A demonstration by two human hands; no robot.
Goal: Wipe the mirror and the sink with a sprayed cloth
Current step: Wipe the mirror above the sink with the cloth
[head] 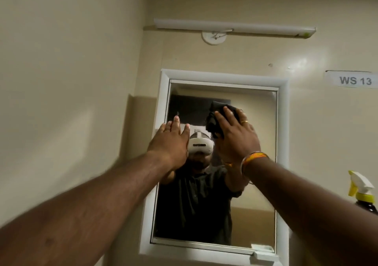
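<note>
A white-framed mirror hangs on the beige wall ahead. My right hand lies flat with straight fingers on a dark cloth, pressing it against the upper middle of the glass. My left hand is flat too, its fingers straight and resting on the mirror's left frame and glass edge. A spray bottle with a yellow and white trigger head stands at the right edge, below my right arm. The sink is out of view.
A tube light fitting runs along the wall above the mirror. A paper label reading WS 13 is stuck to the wall at the right. A side wall closes in on the left.
</note>
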